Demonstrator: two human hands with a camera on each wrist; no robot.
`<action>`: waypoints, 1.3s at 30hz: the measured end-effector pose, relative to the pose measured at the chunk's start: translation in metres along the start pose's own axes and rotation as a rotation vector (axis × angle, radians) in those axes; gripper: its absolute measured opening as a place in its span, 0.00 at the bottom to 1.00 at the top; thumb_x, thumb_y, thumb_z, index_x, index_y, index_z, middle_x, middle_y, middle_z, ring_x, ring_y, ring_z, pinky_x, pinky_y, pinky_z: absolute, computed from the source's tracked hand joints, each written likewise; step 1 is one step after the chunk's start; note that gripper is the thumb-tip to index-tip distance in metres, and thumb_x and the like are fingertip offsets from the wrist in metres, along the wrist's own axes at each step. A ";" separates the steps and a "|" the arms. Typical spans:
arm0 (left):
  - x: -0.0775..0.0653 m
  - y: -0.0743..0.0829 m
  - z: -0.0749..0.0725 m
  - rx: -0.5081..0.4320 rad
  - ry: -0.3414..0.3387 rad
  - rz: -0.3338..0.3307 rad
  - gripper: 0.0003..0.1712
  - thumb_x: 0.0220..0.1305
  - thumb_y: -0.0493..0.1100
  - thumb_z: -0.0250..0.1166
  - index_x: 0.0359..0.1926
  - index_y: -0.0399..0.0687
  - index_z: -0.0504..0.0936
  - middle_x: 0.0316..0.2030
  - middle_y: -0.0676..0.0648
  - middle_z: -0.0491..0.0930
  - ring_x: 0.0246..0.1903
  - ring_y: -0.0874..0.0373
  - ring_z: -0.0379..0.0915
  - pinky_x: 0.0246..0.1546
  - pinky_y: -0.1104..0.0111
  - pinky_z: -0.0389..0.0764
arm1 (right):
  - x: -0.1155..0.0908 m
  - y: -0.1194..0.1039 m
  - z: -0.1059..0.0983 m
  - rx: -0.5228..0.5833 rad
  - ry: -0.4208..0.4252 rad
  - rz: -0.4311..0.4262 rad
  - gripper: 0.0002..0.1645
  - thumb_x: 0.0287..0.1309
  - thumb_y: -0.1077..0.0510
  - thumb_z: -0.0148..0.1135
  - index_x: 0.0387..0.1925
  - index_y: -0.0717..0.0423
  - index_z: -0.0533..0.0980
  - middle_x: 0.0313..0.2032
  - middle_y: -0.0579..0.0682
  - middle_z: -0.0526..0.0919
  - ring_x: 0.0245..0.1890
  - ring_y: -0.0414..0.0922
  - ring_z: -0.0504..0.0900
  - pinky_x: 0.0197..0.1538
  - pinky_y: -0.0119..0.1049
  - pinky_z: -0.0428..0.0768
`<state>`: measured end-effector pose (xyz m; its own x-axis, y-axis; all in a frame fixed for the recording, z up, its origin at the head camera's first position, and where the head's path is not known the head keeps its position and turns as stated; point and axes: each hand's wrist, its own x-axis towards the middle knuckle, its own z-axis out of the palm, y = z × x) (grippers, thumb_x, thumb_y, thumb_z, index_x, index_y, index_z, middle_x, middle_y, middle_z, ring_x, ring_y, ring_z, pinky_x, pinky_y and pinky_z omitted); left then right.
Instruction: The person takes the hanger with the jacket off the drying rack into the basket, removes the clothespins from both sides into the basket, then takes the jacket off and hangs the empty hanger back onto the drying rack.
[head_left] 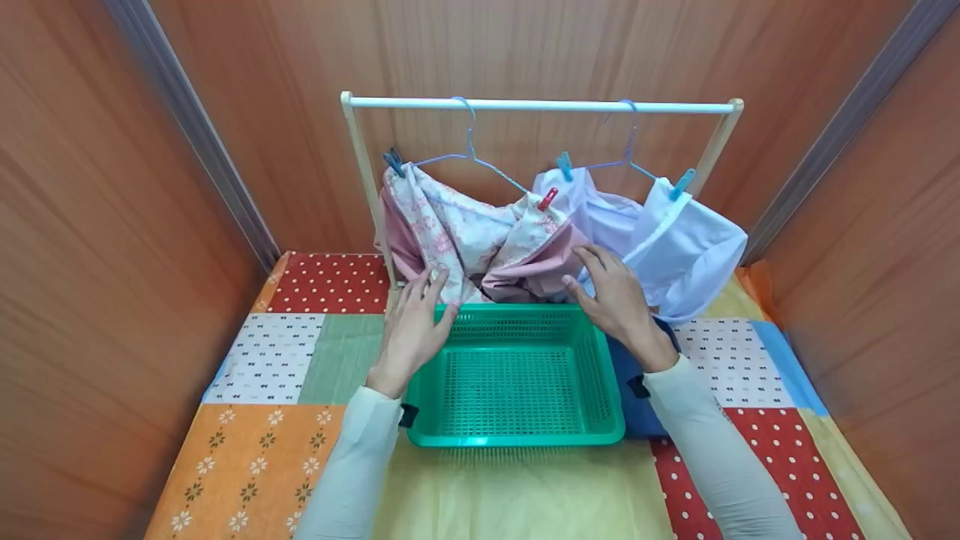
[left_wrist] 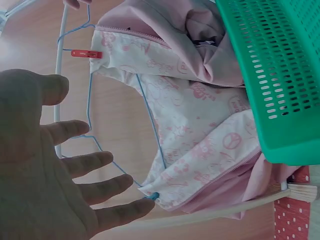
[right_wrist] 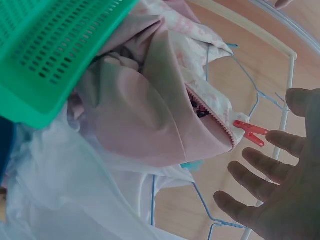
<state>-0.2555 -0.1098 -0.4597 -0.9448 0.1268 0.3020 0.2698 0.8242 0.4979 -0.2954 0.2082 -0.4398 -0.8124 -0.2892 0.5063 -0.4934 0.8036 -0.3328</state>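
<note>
My left hand (head_left: 412, 326) is held by the left rim of the green plastic basket (head_left: 517, 441), fingers spread. At the basket's right side, my right hand (head_left: 619, 300) is likewise spread, with nothing in it. Behind the basket hangs a pink garment (right_wrist: 150, 115) with a patterned white inside and a zipper, on a wire hanger (head_left: 472, 139). A dark blue clothespin (head_left: 394, 160) and a red clothespin (head_left: 548, 199) pinch its corners. To its right, a white garment (head_left: 697, 240) hangs from another hanger (head_left: 630, 139) by light blue clothespins (head_left: 682, 184).
A small rack with a white bar (head_left: 540, 105) and wooden legs (head_left: 364, 172) carries both hangers. Something dark blue (head_left: 637, 394) lies partly under the basket's right side. Wood-look panels (head_left: 112, 262) enclose the patchwork cloth (head_left: 255, 465) on three sides.
</note>
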 end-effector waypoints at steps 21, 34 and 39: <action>-0.045 -0.049 0.023 -0.095 -0.022 -0.142 0.33 0.72 0.53 0.56 0.74 0.55 0.62 0.72 0.41 0.62 0.70 0.40 0.61 0.60 0.40 0.71 | 0.039 0.016 0.004 0.047 0.211 -0.037 0.18 0.64 0.56 0.61 0.53 0.58 0.79 0.49 0.56 0.83 0.45 0.55 0.82 0.46 0.52 0.80; -0.069 -0.068 0.047 -0.266 -0.042 -0.257 0.34 0.71 0.47 0.59 0.74 0.50 0.61 0.70 0.38 0.64 0.68 0.38 0.63 0.64 0.40 0.68 | 0.065 0.026 0.011 0.120 0.207 -0.004 0.15 0.65 0.59 0.60 0.51 0.60 0.79 0.47 0.58 0.83 0.49 0.54 0.81 0.53 0.51 0.79; -0.073 -0.074 0.054 -0.337 -0.067 -0.341 0.35 0.72 0.46 0.58 0.74 0.45 0.57 0.69 0.36 0.66 0.66 0.37 0.66 0.63 0.42 0.70 | 0.075 0.028 0.016 0.181 0.139 0.063 0.20 0.64 0.61 0.59 0.57 0.62 0.76 0.55 0.60 0.80 0.58 0.56 0.77 0.62 0.51 0.74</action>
<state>-0.2166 -0.1500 -0.5625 -0.9968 -0.0755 0.0280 -0.0232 0.6019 0.7982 -0.3750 0.2010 -0.4242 -0.7989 -0.1566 0.5808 -0.5007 0.7080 -0.4979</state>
